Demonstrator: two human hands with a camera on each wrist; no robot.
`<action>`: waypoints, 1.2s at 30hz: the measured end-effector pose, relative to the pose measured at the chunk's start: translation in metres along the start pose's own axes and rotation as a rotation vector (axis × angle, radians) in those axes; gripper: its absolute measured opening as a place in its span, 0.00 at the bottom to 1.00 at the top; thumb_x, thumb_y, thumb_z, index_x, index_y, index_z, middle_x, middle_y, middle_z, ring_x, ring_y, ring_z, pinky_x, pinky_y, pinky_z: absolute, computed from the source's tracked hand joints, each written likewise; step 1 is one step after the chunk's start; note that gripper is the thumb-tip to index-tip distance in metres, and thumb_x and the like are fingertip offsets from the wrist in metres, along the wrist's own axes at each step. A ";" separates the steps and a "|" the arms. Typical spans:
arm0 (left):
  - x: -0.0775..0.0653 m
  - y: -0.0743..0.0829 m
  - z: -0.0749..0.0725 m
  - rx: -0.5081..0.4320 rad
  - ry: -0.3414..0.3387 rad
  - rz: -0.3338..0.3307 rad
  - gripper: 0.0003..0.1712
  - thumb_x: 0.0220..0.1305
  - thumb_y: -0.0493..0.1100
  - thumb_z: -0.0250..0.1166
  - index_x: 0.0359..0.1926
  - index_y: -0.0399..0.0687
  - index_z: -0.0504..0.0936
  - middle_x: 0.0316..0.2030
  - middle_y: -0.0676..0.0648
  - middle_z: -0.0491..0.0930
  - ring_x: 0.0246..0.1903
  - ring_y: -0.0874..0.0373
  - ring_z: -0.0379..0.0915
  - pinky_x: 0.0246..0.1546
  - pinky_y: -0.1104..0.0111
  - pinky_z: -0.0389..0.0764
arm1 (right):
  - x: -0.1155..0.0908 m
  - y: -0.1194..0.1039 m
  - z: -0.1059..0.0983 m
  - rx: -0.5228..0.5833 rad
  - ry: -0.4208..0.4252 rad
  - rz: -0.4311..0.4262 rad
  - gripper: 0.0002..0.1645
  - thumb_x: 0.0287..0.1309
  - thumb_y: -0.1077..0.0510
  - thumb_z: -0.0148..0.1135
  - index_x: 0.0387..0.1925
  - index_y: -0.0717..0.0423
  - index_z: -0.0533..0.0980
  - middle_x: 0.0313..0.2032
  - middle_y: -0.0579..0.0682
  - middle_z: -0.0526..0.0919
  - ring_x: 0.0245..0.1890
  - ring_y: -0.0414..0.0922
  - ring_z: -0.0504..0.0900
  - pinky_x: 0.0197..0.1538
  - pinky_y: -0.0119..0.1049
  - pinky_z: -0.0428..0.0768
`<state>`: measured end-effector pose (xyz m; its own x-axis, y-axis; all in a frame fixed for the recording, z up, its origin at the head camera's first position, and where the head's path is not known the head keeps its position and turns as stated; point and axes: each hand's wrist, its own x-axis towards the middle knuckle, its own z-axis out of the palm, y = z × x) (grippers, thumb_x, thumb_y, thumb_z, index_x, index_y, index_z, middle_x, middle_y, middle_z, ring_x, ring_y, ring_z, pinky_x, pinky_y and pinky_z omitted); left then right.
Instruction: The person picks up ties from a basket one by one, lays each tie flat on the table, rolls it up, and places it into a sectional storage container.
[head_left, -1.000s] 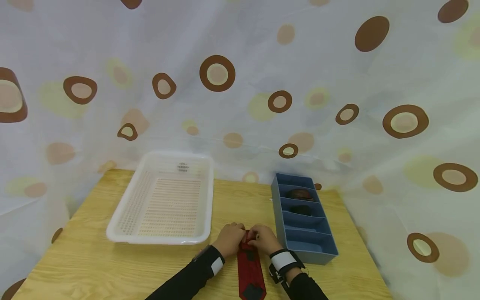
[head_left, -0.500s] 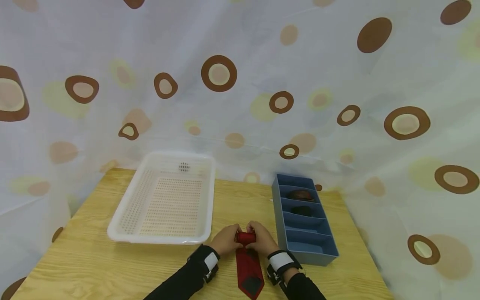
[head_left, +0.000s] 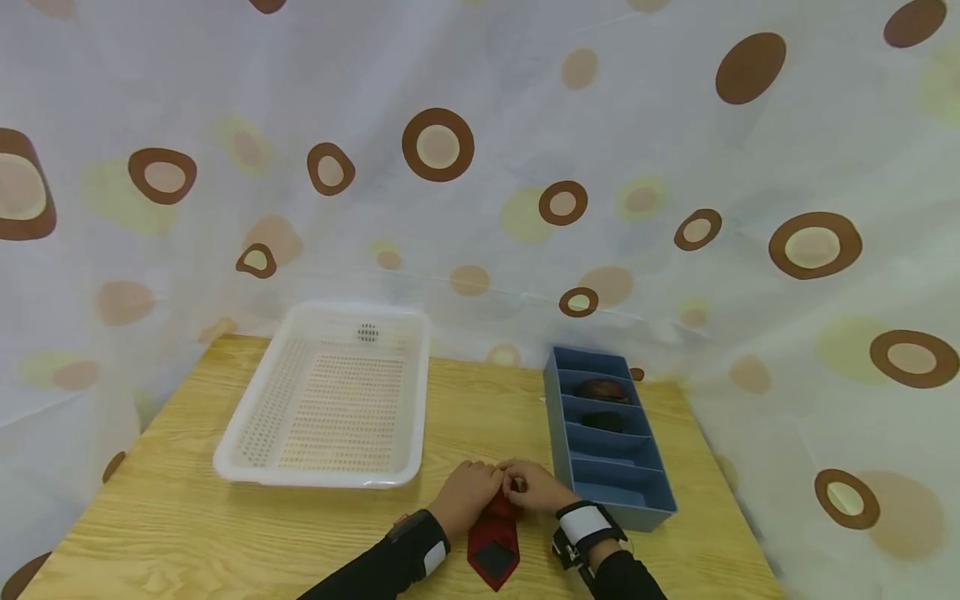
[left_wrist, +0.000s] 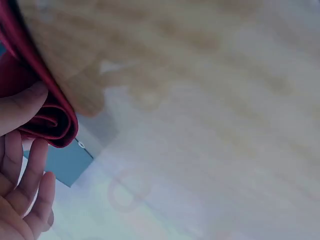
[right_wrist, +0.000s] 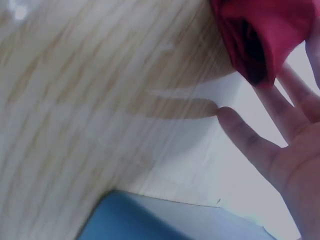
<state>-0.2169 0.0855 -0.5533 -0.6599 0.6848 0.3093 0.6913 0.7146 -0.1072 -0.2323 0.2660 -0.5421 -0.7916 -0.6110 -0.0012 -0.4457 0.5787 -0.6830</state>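
Note:
A dark red necktie lies on the table with its pointed end toward me, a black patch showing near the tip. Its far part is rolled up, mostly hidden by my hands in the head view. My left hand holds the roll's left side; in the left wrist view the thumb presses on the coiled tie, with fingers beneath. From the other side my right hand grips it. In the right wrist view the roll sits against the fingers, while one finger reaches down to the table.
A white perforated plastic basket stands at the left. Close by my right hand is a blue-grey divided box, with a dark brown item and a black item in separate compartments. A patterned sheet hangs behind the table.
The necktie's flat part has grown shorter, and its tip has moved away from the frame's bottom edge. The roll showed between my hands half a second ago; now my fingers cover it.

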 end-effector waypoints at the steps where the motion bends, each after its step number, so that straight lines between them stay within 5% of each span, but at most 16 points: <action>1: -0.001 0.000 0.000 0.016 -0.010 0.010 0.07 0.57 0.41 0.65 0.38 0.53 0.77 0.31 0.56 0.80 0.30 0.64 0.75 0.32 0.74 0.74 | 0.000 -0.001 -0.001 -0.020 -0.020 -0.002 0.06 0.54 0.65 0.58 0.24 0.59 0.72 0.48 0.61 0.80 0.46 0.49 0.77 0.42 0.30 0.72; 5: -0.006 -0.002 -0.001 0.004 -0.031 0.038 0.14 0.57 0.41 0.66 0.45 0.51 0.78 0.32 0.56 0.80 0.32 0.64 0.75 0.33 0.74 0.74 | 0.000 -0.006 0.000 -0.060 -0.074 0.064 0.10 0.49 0.64 0.67 0.31 0.56 0.72 0.40 0.53 0.81 0.37 0.40 0.75 0.37 0.28 0.71; 9: -0.009 -0.009 0.002 -0.108 -0.079 0.063 0.10 0.53 0.41 0.69 0.38 0.53 0.79 0.29 0.57 0.77 0.30 0.64 0.73 0.30 0.73 0.72 | 0.001 -0.010 0.002 -0.078 -0.096 0.136 0.24 0.45 0.63 0.71 0.44 0.56 0.70 0.41 0.50 0.79 0.39 0.40 0.76 0.39 0.31 0.74; 12: -0.010 -0.016 0.006 -0.355 -0.148 -0.030 0.14 0.48 0.45 0.72 0.31 0.53 0.72 0.28 0.56 0.71 0.30 0.64 0.67 0.30 0.73 0.70 | 0.003 -0.015 0.003 -0.085 -0.094 0.163 0.28 0.43 0.64 0.72 0.48 0.59 0.71 0.44 0.53 0.79 0.42 0.46 0.78 0.41 0.35 0.76; 16: -0.011 -0.023 0.011 -0.685 -0.180 -0.184 0.26 0.48 0.52 0.73 0.40 0.50 0.67 0.36 0.52 0.69 0.36 0.62 0.66 0.34 0.74 0.72 | 0.005 -0.017 0.007 -0.107 -0.032 0.148 0.28 0.40 0.64 0.74 0.46 0.59 0.74 0.42 0.53 0.80 0.41 0.46 0.78 0.40 0.35 0.77; 20: -0.012 -0.022 0.018 -0.792 -0.166 -0.230 0.30 0.50 0.49 0.73 0.47 0.46 0.65 0.41 0.47 0.75 0.39 0.60 0.73 0.37 0.74 0.75 | 0.007 -0.016 0.017 -0.082 0.083 0.102 0.27 0.36 0.67 0.75 0.41 0.57 0.71 0.39 0.51 0.78 0.40 0.44 0.77 0.40 0.33 0.77; 24: -0.010 -0.020 0.018 -0.701 -0.088 -0.223 0.27 0.47 0.41 0.75 0.44 0.46 0.69 0.39 0.47 0.77 0.39 0.59 0.76 0.39 0.71 0.77 | 0.011 -0.011 0.029 -0.087 0.214 -0.016 0.26 0.30 0.72 0.72 0.32 0.57 0.67 0.34 0.47 0.73 0.36 0.39 0.71 0.39 0.29 0.73; 28: -0.008 -0.015 0.017 -0.515 -0.010 -0.205 0.24 0.44 0.40 0.75 0.41 0.46 0.71 0.34 0.50 0.76 0.35 0.59 0.75 0.36 0.71 0.77 | 0.011 -0.009 0.036 -0.126 0.272 -0.100 0.23 0.32 0.72 0.70 0.28 0.57 0.65 0.31 0.46 0.70 0.33 0.36 0.66 0.38 0.28 0.69; 36: -0.007 -0.004 0.008 -0.220 0.000 -0.099 0.15 0.55 0.44 0.69 0.42 0.50 0.75 0.34 0.52 0.76 0.32 0.62 0.73 0.33 0.75 0.76 | -0.004 -0.019 0.016 0.004 0.114 0.062 0.08 0.55 0.60 0.65 0.31 0.54 0.71 0.40 0.49 0.76 0.45 0.47 0.76 0.46 0.42 0.77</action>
<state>-0.2172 0.0789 -0.5629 -0.7275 0.6129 0.3084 0.6708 0.7297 0.1322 -0.2137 0.2489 -0.5409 -0.8603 -0.5082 0.0395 -0.3927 0.6114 -0.6870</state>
